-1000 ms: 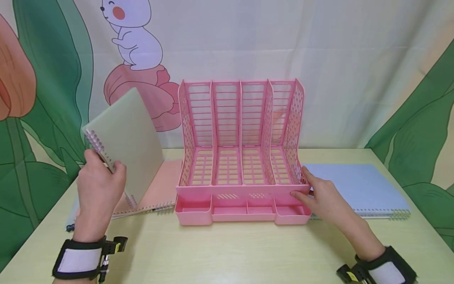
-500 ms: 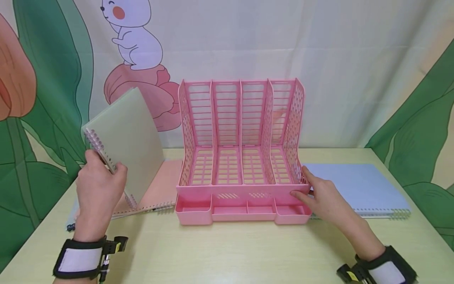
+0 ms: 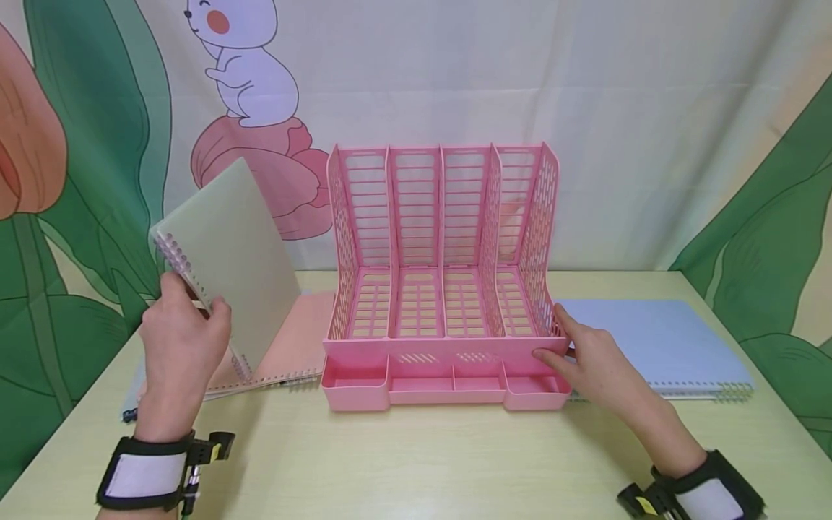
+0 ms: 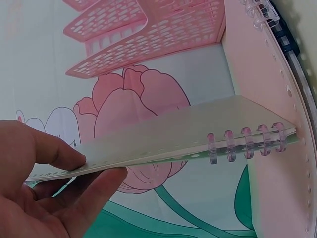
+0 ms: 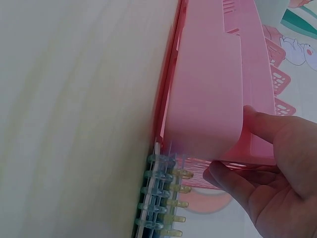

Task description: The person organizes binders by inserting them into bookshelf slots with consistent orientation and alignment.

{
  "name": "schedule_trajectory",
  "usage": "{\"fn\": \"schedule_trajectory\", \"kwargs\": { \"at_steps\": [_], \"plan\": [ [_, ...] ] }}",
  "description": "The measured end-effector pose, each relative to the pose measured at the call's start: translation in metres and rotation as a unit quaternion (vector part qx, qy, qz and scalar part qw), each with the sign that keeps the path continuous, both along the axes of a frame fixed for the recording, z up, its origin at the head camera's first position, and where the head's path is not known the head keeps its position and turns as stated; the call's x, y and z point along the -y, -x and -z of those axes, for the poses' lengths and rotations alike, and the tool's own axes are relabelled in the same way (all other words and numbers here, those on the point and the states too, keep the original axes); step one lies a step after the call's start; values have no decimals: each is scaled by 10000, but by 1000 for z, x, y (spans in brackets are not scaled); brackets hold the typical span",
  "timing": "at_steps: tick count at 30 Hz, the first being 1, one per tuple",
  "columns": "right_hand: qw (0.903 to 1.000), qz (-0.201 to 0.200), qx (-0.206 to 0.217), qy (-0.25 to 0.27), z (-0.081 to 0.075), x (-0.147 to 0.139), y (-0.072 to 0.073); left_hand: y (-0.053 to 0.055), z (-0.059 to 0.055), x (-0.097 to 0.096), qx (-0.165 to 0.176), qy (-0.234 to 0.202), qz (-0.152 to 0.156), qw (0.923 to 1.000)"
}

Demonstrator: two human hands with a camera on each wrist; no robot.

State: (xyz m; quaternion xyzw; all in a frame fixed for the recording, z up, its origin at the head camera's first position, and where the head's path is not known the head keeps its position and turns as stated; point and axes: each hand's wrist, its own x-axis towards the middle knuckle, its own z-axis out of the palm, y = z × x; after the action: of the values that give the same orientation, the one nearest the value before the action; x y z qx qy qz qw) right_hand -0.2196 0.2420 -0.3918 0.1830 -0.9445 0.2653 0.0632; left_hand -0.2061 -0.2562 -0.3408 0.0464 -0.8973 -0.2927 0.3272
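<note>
– Which parts are difficult to see?

– The pink notebook (image 3: 315, 318) is partly covered by the green notebook (image 3: 237, 249) and by the left hand (image 3: 184, 336). A bluish corner (image 3: 133, 404) shows under it, but I cannot tell to what it belongs. The blue notebook (image 3: 656, 339) has its left part hidden behind the rack (image 3: 416, 349) and the right hand (image 3: 598, 361).

– And the fingers of the left hand?

– They pinch the green notebook near its ringed edge, with only a small gap. It stands tilted, left of the rack, its lower end on the pink notebook.

– The right hand?

– Its thumb and fingers grip the rack's front right corner; some fingertips are hidden.
</note>
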Motion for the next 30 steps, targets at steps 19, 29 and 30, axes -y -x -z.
{"fn": "schedule_trajectory", "kwargs": {
  "at_steps": [19,29,30],
  "plan": [
    [10000,13,-57,19,1,-3,0,6,-1,-6,-261,134,205,9994],
    [9999,-36,-131,49,1,0,0,2,-3,-8,-673,95,275,9973],
    [9999,-56,-130,66,1,0,0,1,-4,-8,-707,90,277,9971]
  ]
}}
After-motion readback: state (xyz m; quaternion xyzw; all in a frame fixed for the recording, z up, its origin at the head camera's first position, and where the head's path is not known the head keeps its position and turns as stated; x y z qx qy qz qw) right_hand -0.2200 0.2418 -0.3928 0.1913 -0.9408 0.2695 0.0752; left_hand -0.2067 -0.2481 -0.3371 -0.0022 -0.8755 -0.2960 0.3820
